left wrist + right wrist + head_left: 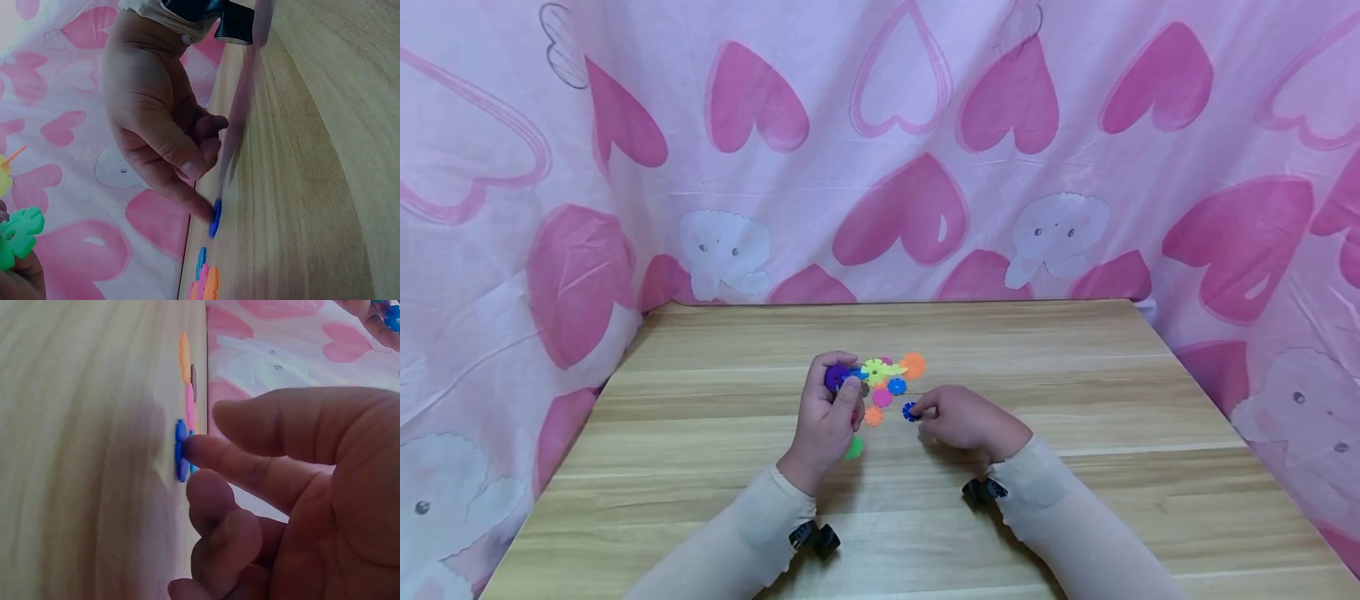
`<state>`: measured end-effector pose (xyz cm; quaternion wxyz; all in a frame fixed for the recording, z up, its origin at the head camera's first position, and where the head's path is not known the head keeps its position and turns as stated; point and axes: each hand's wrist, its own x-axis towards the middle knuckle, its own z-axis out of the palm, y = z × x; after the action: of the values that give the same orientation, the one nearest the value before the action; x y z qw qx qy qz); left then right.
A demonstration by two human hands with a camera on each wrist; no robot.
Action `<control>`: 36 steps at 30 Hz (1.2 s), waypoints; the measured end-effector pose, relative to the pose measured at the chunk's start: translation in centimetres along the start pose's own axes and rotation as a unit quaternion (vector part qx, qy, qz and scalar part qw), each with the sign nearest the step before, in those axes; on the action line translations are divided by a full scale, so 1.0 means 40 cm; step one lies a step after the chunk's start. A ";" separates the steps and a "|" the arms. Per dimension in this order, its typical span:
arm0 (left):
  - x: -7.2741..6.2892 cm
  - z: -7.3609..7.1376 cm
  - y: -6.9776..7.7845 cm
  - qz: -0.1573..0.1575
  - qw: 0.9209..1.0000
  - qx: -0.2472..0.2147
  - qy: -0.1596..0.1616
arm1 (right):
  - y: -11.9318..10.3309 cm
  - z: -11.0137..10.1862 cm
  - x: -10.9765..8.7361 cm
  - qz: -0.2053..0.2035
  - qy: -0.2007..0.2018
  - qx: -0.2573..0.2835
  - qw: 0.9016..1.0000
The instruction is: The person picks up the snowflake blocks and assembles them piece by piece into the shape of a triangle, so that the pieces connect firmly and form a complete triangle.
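Note:
My left hand [826, 417] is raised over the table and grips a cluster of joined snowflake discs; a purple disc [836, 377] and a yellow disc [875, 371] show in the head view. In the left wrist view a green disc [21, 234] sticks out of that hand. My right hand [966, 417] is low at the table, with its index fingertip [199, 447] touching a dark blue snowflake disc [181, 451]. Its thumb [250, 422] stays apart from the disc, and the other fingers are bent in.
Loose discs lie between the hands: an orange disc [874, 416], a pink disc [882, 397] and a lighter blue disc [897, 387]. A green disc [854, 448] lies nearer me. Pink heart-patterned cloth [898, 208] hangs behind the wooden table [1075, 367].

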<state>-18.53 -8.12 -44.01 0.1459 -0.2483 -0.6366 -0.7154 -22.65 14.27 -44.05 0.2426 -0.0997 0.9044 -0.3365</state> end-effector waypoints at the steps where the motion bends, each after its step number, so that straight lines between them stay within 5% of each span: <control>1: 0.000 0.000 0.000 0.001 1.000 0.000 0.000 | -0.001 -0.001 -0.001 0.001 0.004 0.000 1.000; 16: -0.001 0.002 0.003 0.004 1.000 0.003 -0.003 | 0.011 0.004 0.004 -0.010 0.003 -0.096 0.995; 24: -0.004 0.000 0.000 0.001 1.000 -0.011 0.007 | 0.013 0.002 -0.002 0.002 -0.002 -0.076 0.997; 31: -0.005 -0.001 0.001 -0.004 1.000 -0.003 0.011 | -0.004 -0.014 -0.016 -0.011 0.022 0.040 0.999; 36: -0.002 -0.002 0.002 -0.014 1.000 0.006 0.015 | -0.017 -0.051 -0.025 -0.090 0.087 0.156 0.980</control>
<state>-18.42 -8.20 -44.00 0.1467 -0.2280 -0.6422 -0.7170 -22.81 15.24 -41.92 0.1444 -0.1122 0.8454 -0.5018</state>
